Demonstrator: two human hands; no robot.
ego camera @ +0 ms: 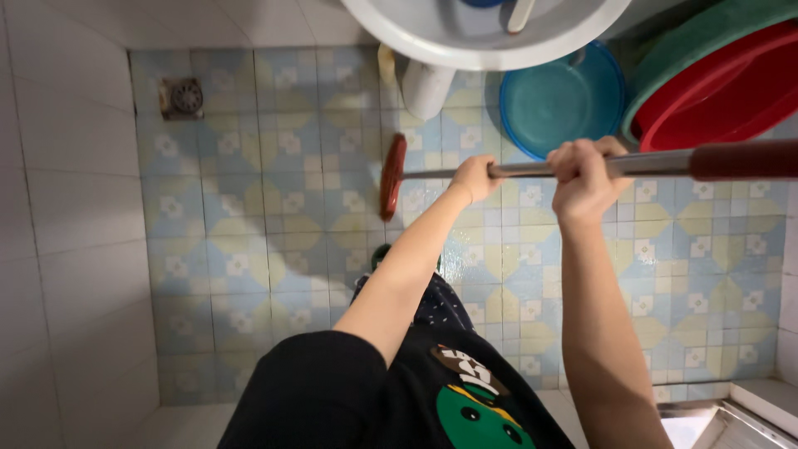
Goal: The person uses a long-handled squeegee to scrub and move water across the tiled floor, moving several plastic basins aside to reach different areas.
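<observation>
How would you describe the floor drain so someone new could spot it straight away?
Start at the patterned blue-and-yellow tiled floor and follow it to the corner where the plain white wall tiles meet. There sits the small square grey metal floor drain, the only metal grate on the floor, far from the coloured basins.

Glossy tiled floor (274, 249) – shiny metal handle (524, 170).

Silver pole (532, 169) with dark red grip and red head (392, 176). Floor tiles (249, 249) patterned in pale blue, yellow-green and white flowers. White basin (432, 37), teal basin (561, 100), red tub (723, 96) inside green tub (706, 33). Black shirt (332, 399), green print.
</observation>
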